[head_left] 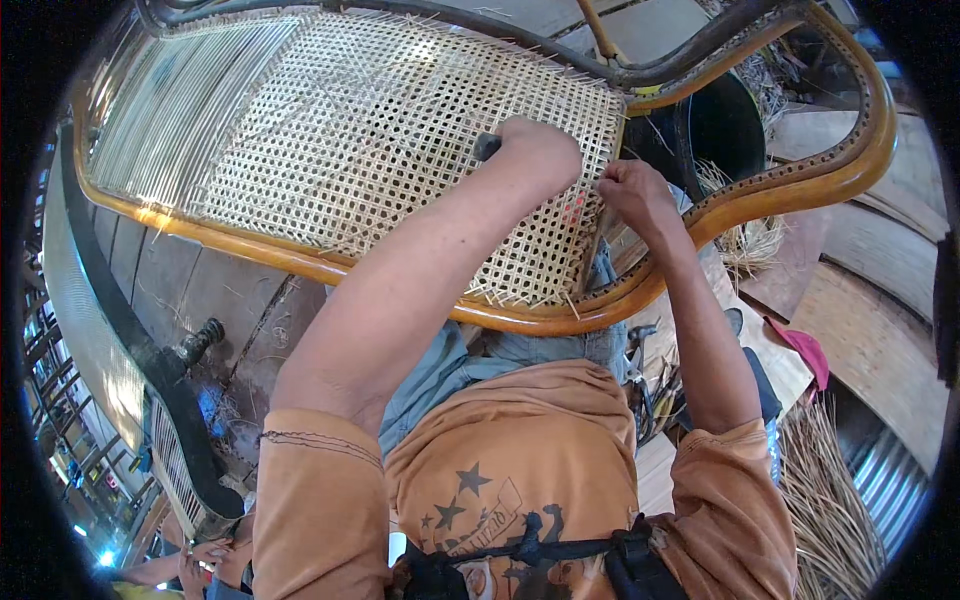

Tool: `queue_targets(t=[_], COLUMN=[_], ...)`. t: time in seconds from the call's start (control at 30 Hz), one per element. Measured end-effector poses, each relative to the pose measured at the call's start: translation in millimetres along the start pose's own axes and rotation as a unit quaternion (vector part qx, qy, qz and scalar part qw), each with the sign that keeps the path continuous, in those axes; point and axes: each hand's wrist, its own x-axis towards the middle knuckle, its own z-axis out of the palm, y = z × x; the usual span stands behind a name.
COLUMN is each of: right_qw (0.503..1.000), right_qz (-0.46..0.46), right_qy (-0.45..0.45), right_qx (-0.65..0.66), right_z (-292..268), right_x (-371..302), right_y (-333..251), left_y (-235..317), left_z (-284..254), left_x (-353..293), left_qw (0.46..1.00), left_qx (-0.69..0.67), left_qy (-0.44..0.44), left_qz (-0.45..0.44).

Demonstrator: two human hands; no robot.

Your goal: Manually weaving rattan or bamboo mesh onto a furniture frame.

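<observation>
A cane seat panel (330, 130) of pale woven strips fills a curved, varnished wooden frame (250, 257) across my lap. Over the panel's right part, my left hand (537, 150) is closed, and the dark rounded end of a tool (487, 147) sticks out at its left side. The rest of that tool is hidden by the hand. At the panel's right edge, my right hand (637, 195) has its fingers pinched together. What they hold, if anything, is too small to make out.
The frame's bare loop (870, 150), lined with small holes, curves out at the right. A black bucket (728, 130) stands behind it. Bundled cane strips (825, 480) and a pink cap (800, 350) lie lower right. Another person's hands (205, 560) work beside a dark-framed piece (150, 360) at left.
</observation>
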Motion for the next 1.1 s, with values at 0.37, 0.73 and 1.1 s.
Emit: queue_targets(t=[0.37,0.73,1.1], right_qw=[0.994,0.987,0.976], right_qz=[-0.046,-0.011,-0.018], right_qy=[0.031,0.038,0.034], right_qx=[-0.093,-0.157,-0.213], right_z=[10.2,11.3,8.6], right_x=[0.2,-5.7,-8.7], right_y=[-0.6,-6.8,-19.9], left_y=[32.1,10.0,19.6], left_z=[-11.4,12.5,18.5], left_x=[12.2,15.9,7.1], left_qw=[0.997,0.998,0.997], left_qx=[0.063,-0.002,-0.020], left_qy=[-0.027,0.012,0.045], left_qz=[0.024,0.069,0.055])
